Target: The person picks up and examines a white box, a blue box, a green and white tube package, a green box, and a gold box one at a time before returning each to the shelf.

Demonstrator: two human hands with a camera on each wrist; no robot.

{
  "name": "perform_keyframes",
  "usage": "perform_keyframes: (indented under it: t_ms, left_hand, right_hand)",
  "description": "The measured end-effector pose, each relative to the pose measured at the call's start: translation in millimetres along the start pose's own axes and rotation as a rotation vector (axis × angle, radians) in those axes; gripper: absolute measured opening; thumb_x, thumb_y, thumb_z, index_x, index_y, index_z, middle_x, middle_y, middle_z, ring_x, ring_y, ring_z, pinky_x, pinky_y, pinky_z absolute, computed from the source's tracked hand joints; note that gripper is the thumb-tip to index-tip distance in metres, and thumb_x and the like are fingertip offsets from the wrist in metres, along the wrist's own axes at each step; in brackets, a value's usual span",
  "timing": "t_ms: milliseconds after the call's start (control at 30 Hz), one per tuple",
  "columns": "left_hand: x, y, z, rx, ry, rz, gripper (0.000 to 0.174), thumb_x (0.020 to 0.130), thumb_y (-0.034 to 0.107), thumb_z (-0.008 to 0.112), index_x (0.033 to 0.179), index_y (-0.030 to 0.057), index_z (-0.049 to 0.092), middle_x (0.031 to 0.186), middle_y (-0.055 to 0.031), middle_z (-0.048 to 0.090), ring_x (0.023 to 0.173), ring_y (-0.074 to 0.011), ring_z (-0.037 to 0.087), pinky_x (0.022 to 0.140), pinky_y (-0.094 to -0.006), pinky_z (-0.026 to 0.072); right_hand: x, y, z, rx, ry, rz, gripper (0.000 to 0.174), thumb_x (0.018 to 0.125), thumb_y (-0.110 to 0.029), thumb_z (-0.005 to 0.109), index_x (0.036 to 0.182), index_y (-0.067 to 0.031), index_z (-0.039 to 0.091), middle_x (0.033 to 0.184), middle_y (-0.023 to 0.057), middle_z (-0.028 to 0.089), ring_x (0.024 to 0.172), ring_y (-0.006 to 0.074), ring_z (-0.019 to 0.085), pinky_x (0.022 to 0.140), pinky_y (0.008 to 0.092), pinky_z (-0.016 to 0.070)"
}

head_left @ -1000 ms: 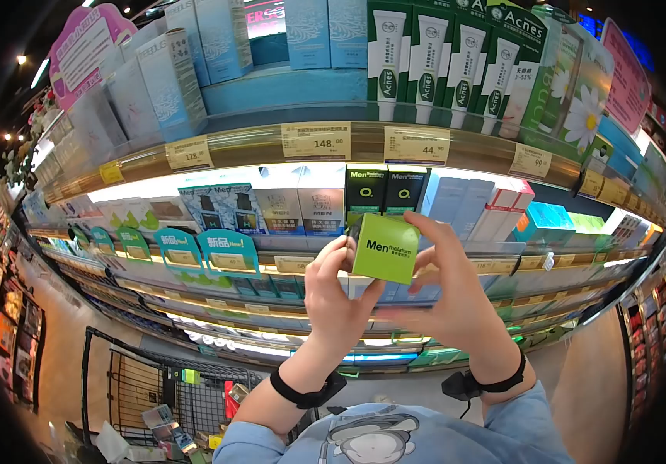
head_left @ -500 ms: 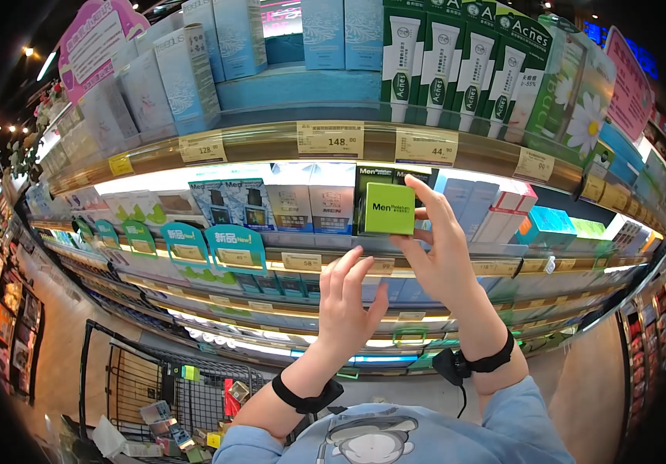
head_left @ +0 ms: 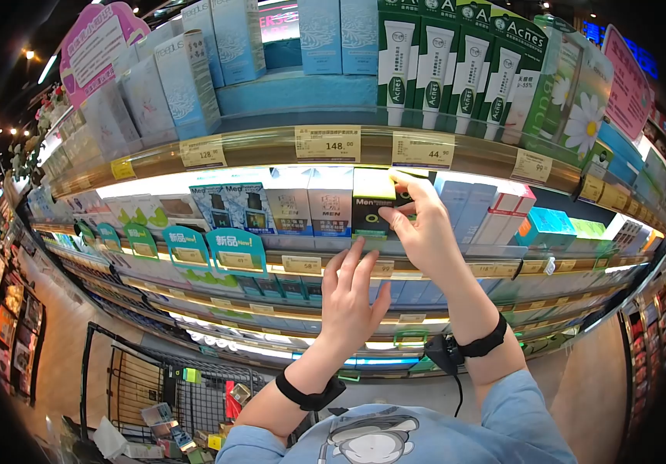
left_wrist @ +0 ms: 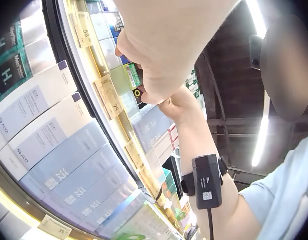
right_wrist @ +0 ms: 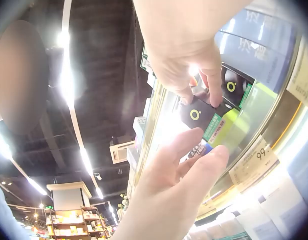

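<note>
A black box with a lime-green top stands on the middle shelf, beside silver-white boxes on its left. The right hand pinches it at its right side, thumb on the front and fingers near the top. In the right wrist view the same box shows a green ring, with the right hand over it. A second black box is beside it. The left hand is below the box with its fingers extended at the shelf edge; whether it touches the box cannot be told.
Price tags line the shelf rail. The upper shelf holds pale blue boxes and green Acnes packs. Teal signs stick out at left. A wire cart with goods stands at lower left.
The green-topped box has moved from both hands onto the shelf and turned to show its black front. The left hand has let go of it and lowered; the right hand has reached forward with it.
</note>
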State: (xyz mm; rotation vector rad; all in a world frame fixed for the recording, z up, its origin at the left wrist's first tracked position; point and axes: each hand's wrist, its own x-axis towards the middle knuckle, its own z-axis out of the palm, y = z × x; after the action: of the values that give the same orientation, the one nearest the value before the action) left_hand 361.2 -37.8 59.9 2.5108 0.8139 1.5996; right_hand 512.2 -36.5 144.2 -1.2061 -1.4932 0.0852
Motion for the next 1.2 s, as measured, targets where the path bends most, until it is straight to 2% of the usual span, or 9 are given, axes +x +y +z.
perform_keyframes:
  t_ms: [300, 400, 467, 567, 733, 833, 967, 1033, 1200]
  left_hand:
    - [1, -2, 5, 0.034, -0.085, -0.033, 0.058, 0.076, 0.013, 0.073, 0.128, 0.0017, 0.05, 0.141, -0.0218, 0.042, 0.119, -0.0401, 0.044, 0.1, -0.0484, 0.0374]
    - [2, -3, 5, 0.045, -0.102, -0.036, 0.058, 0.076, 0.013, 0.073, 0.128, 0.0018, 0.05, 0.141, -0.0226, 0.042, 0.118, -0.0407, 0.043, 0.1, -0.0487, 0.0375]
    - [-1, -4, 6, 0.015, -0.095, -0.051, 0.058, 0.076, 0.012, 0.074, 0.128, 0.0022, 0.05, 0.141, -0.0232, 0.042, 0.118, -0.0409, 0.043, 0.1, -0.0492, 0.0377]
    - [-1, -4, 6, -0.002, -0.076, -0.023, 0.058, 0.076, 0.012, 0.074, 0.128, 0.0025, 0.051, 0.141, -0.0233, 0.042, 0.118, -0.0411, 0.043, 0.1, -0.0493, 0.0381]
    - [-1, -2, 3, -0.008, -0.087, -0.01, 0.056, 0.077, 0.012, 0.073, 0.128, 0.0022, 0.051, 0.14, -0.0234, 0.043, 0.118, -0.0412, 0.043, 0.099, -0.0493, 0.0386]
    - [-3, -2, 1, -0.006, -0.098, -0.01, 0.055, 0.078, 0.012, 0.073, 0.127, 0.0021, 0.051, 0.14, -0.0238, 0.043, 0.118, -0.0414, 0.044, 0.099, -0.0494, 0.0388]
    - [-4, -5, 0, -0.02, -0.093, -0.006, 0.056, 0.078, 0.012, 0.073, 0.128, 0.0025, 0.05, 0.139, -0.0245, 0.043, 0.117, -0.0418, 0.044, 0.099, -0.0498, 0.039]
    - [-6, -6, 0, -0.014, -0.094, -0.015, 0.056, 0.078, 0.011, 0.073, 0.129, 0.0027, 0.05, 0.138, -0.0246, 0.043, 0.117, -0.0419, 0.045, 0.098, -0.05, 0.0391]
    - [-7, -7, -2, -0.044, -0.089, -0.003, 0.059, 0.076, 0.009, 0.075, 0.129, 0.0033, 0.05, 0.136, -0.0239, 0.044, 0.115, -0.0416, 0.046, 0.097, -0.05, 0.0402]
  right_hand:
    - [3, -4, -4, -0.054, -0.056, 0.056, 0.042, 0.088, -0.003, 0.065, 0.128, 0.0014, 0.052, 0.11, 0.0156, 0.058, 0.079, 0.0179, 0.063, 0.064, 0.0287, 0.0552]
    - [-1, -19, -12, -0.286, 0.048, 0.027, 0.037, 0.088, -0.004, 0.063, 0.123, 0.0016, 0.052, 0.112, 0.0169, 0.057, 0.08, 0.0232, 0.066, 0.064, 0.0316, 0.0553]
    - [-1, -24, -17, -0.542, 0.086, -0.293, 0.032, 0.085, -0.001, 0.061, 0.114, 0.0067, 0.051, 0.111, 0.0217, 0.055, 0.072, 0.0332, 0.067, 0.061, 0.0358, 0.0572]
    - [-1, -22, -17, -0.754, 0.013, -0.268, 0.036, 0.079, 0.004, 0.06, 0.114, 0.0099, 0.051, 0.111, 0.0229, 0.054, 0.071, 0.0339, 0.067, 0.059, 0.0339, 0.0582]
    - [12, -14, -1, -0.672, -0.068, -0.146, 0.042, 0.072, 0.006, 0.059, 0.113, 0.0118, 0.052, 0.108, 0.0281, 0.055, 0.091, 0.0365, 0.063, 0.082, 0.0379, 0.0544]
    - [17, -8, 3, -0.751, -0.175, -0.105, 0.038, 0.071, 0.005, 0.058, 0.108, 0.0126, 0.054, 0.104, 0.0276, 0.056, 0.089, 0.0378, 0.06, 0.083, 0.0395, 0.0519]
    - [17, 0, 4, -0.798, -0.168, -0.129, 0.031, 0.071, 0.005, 0.057, 0.101, 0.0124, 0.057, 0.098, 0.0258, 0.057, 0.092, 0.0382, 0.057, 0.087, 0.0396, 0.0482]
    - [18, 6, 6, -0.622, -0.026, -0.139, 0.028, 0.072, 0.004, 0.056, 0.098, 0.0115, 0.059, 0.098, 0.0253, 0.057, 0.095, 0.0384, 0.056, 0.09, 0.0391, 0.0455]
    - [18, -5, 2, -0.622, -0.072, -0.138, 0.028, 0.073, 0.004, 0.054, 0.1, 0.0117, 0.057, 0.103, 0.0269, 0.056, 0.096, 0.0393, 0.056, 0.091, 0.0406, 0.046]
